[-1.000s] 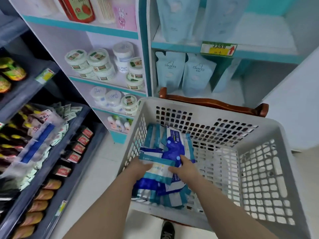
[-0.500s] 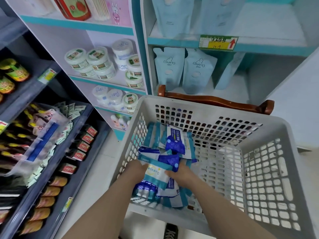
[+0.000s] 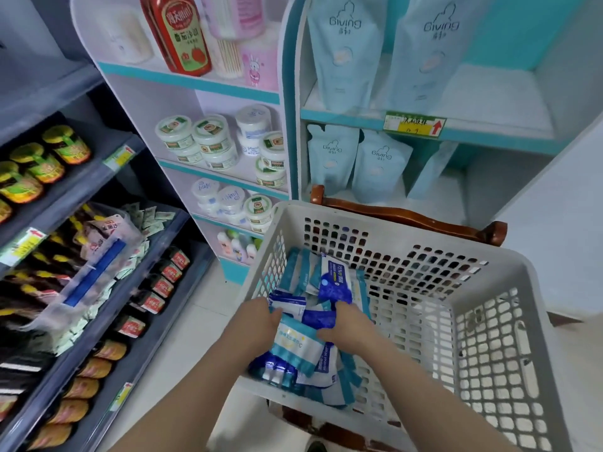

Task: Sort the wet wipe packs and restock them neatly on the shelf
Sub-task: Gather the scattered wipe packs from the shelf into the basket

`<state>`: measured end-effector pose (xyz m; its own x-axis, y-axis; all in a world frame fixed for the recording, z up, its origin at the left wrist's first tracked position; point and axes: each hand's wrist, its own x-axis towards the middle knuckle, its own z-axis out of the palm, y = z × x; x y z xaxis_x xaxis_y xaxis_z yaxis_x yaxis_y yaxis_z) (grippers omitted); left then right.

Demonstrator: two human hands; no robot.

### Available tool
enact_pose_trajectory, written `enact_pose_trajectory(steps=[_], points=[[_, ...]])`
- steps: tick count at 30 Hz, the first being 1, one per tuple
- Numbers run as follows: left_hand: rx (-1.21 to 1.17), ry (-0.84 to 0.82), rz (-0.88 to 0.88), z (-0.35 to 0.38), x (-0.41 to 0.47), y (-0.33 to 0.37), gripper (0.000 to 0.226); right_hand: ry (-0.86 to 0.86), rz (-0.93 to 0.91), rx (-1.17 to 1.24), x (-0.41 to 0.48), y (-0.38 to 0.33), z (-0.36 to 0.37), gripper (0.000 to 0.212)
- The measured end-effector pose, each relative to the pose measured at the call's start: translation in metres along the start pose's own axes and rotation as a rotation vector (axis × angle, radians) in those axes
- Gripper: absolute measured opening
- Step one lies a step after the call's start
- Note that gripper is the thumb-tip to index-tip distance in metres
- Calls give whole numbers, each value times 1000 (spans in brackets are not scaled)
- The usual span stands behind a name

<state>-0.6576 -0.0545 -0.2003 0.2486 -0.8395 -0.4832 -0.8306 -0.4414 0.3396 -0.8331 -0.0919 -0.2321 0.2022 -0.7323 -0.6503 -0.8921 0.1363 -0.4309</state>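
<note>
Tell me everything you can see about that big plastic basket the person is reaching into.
The basket is large, pale grey, apparently rigid plastic, with perforated walls and a lattice floor. It sits on dark wooden furniture in front of the shelves. A heap of blue, teal and white wet wipe packs fills its left side; the right side is bare. The left hand and right hand reach into it among the packs.
</note>
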Motion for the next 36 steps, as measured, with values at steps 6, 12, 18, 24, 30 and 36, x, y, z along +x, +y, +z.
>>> enact_pose_trajectory(steps=[6,12,18,24,30,36], points=[[-8,305,134,-89,-29,-25,34,194,-318,-96,-45,-108,-57,45],[-29,528,4,-180,-55,-108,29,267,-592,-223,-69,-247,-60,48],[-74,766,-125,-257,-98,-244,31,220,-897,-314,-97,-409,6,56],[-99,919,-336,-315,-149,-404,29,89,-1115,-365,-129,-571,109,57],[-164,1004,-626,-344,-201,-542,31,-130,-1219,-371,-152,-682,212,57],[-311,1053,-946,-347,-221,-626,46,-289,-1223,-365,-148,-760,294,54]])
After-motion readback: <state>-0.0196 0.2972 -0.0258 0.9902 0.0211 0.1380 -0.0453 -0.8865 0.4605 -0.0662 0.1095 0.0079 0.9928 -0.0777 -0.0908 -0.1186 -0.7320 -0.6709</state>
